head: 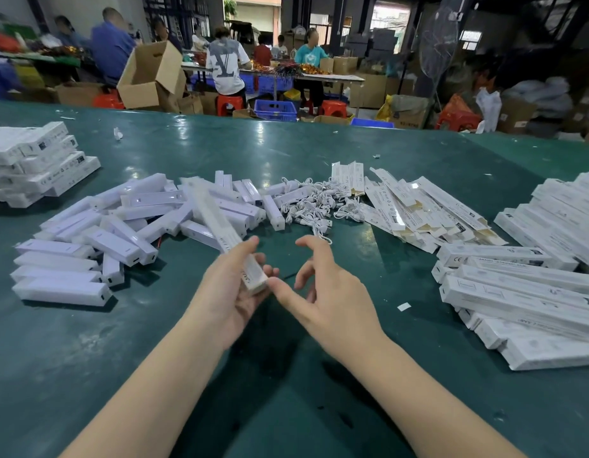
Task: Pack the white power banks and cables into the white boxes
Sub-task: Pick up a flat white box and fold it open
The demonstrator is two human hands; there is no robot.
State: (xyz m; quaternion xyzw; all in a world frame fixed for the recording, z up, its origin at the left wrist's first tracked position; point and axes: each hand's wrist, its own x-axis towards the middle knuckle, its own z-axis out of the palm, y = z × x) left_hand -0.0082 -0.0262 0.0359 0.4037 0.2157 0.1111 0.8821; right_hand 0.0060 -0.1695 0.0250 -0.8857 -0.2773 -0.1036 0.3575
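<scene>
My left hand (235,285) grips the near end of a long white box (217,223) that slants up and away over the pile. My right hand (322,285) hovers just right of that end with fingers loosely spread; its thumb tip touches the box's end and it holds nothing. A heap of white power banks (127,226) covers the table to the left. White coiled cables (316,203) lie in a tangle behind my hands. Flat unfolded white boxes (418,206) fan out to the right of the cables.
Stacks of closed white boxes stand at the right (524,292) and far left (32,160) on the green table (286,391). Beyond the table edge, people sit among cardboard cartons (151,74), red stools and blue crates.
</scene>
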